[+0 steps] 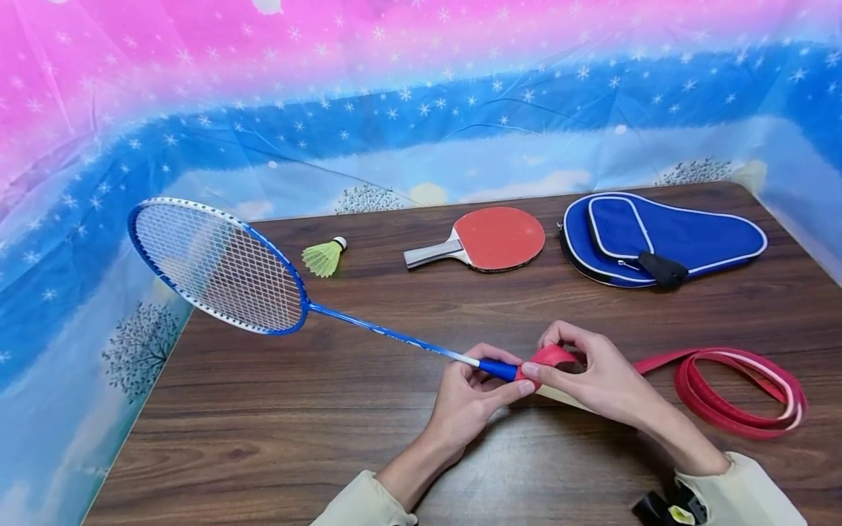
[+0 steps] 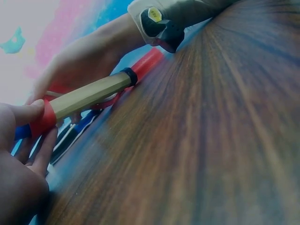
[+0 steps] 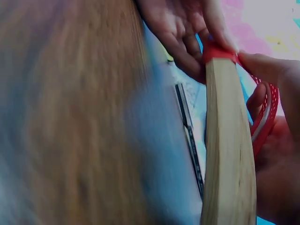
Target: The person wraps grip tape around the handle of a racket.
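racket (image 1: 388, 333), blue and white with an oval strung frame and thin shaft. head view: it is held above the dark brown wood-grain bench (image 1: 296, 438), long axis sloping from far left to near right. the left hand (image 1: 470, 405) pinches it by the smooth blue cone (image 1: 496, 369); the right hand (image 1: 601, 380), on the butt side, pinches the flat red perforated strip (image 1: 664, 359), which trails right to a loose coil (image 1: 740, 421).

left wrist view: the pale faceted wooden handle (image 2: 91, 96) lies bare from the red wrapping (image 2: 44, 117) to a black band (image 2: 131, 76); the left thumb presses that wrapping.

right wrist view: both hands meet at the wrapped end; the bare length extends past the right hand, the nearer of the two.
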Motion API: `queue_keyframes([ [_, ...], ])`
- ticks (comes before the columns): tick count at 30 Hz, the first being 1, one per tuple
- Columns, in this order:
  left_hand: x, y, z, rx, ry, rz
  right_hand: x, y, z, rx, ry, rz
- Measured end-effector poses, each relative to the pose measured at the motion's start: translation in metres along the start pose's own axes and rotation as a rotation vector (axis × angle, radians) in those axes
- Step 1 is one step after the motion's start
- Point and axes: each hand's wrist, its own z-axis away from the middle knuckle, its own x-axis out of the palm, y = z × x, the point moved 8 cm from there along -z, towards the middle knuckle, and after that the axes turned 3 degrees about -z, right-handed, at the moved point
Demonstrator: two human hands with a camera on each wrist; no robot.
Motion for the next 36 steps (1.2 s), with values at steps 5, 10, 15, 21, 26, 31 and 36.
queue_keyframes([
  [5, 0.003, -0.001, 0.0, -0.016, -0.035, 0.035, -0.001, -0.004, 0.0, -0.073, -0.038, -0.022],
  [10, 0.004, -0.002, 0.001, -0.027, -0.049, 0.033, -0.002, -0.001, 0.0, -0.077, -0.068, -0.109],
  [15, 0.004, -0.002, 0.001, -0.026, -0.054, 0.012, -0.005, 0.0, -0.001, -0.08, -0.007, -0.052],
  [21, 0.003, 0.0, 0.001, -0.013, -0.043, 0.005, -0.006, 0.001, -0.002, -0.05, 0.075, 0.054],
  [26, 0.001, 0.001, 0.001, 0.019, -0.033, 0.008, -0.003, 0.002, -0.002, -0.051, 0.084, 0.086],
  [31, -0.001, 0.003, 0.001, 0.053, -0.02, -0.003, 0.004, 0.003, -0.003, 0.008, 0.018, -0.01],
  [36, -0.001, 0.001, 0.001, 0.041, -0.017, -0.008, 0.01, 0.01, -0.002, 0.125, -0.045, -0.166],
])
